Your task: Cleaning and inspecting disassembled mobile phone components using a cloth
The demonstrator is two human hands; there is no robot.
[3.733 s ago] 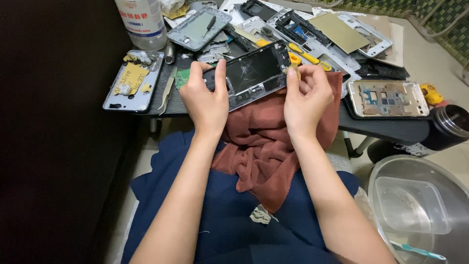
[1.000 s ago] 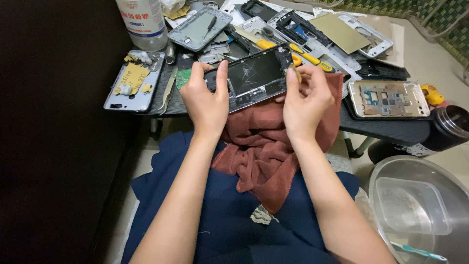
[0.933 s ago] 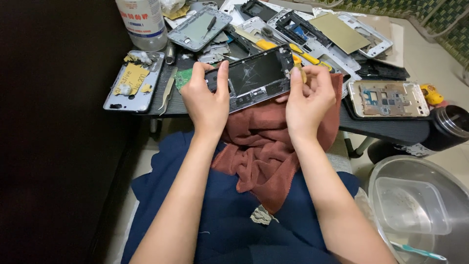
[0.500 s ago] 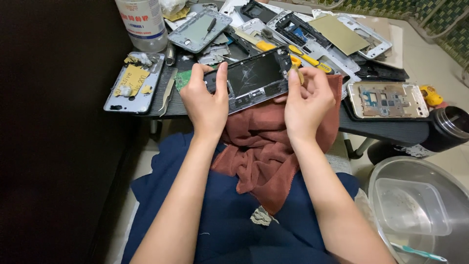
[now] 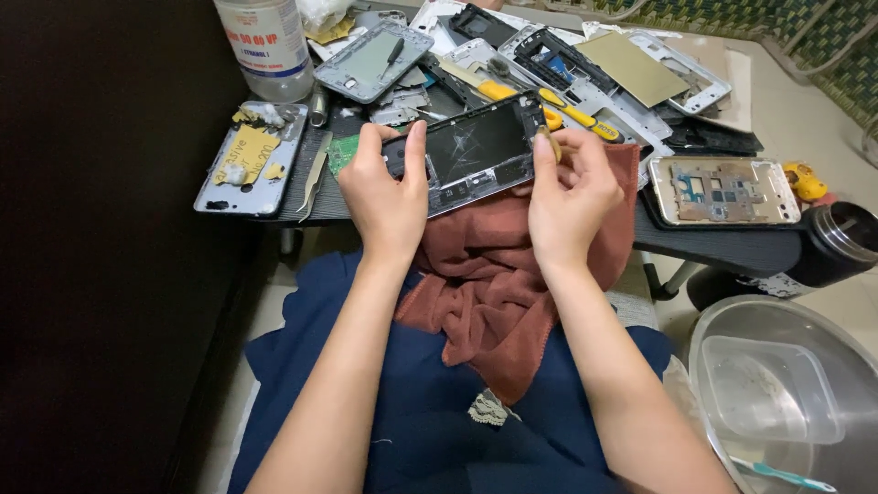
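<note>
A phone with a cracked dark screen [image 5: 476,151] lies tilted between both my hands, over a rust-red cloth [image 5: 494,293] that hangs off the table onto my lap. My left hand [image 5: 384,197] grips its left end, thumb laid on the glass. My right hand [image 5: 572,197] holds the right end, and the fingers pinch a small tan pick [image 5: 555,144] against the phone's right edge.
The small black table [image 5: 732,247] is crowded with phone frames [image 5: 722,190], back covers [image 5: 245,169], a yellow-handled tool [image 5: 576,114], tweezers [image 5: 315,174] and a white plastic bottle [image 5: 265,46]. A clear tub inside a metal bowl [image 5: 777,393] sits on the floor at right, next to a dark cup [image 5: 837,242].
The phone and both hands have barely shifted. My right fingers have worked slightly along the phone's right edge with the pick.
</note>
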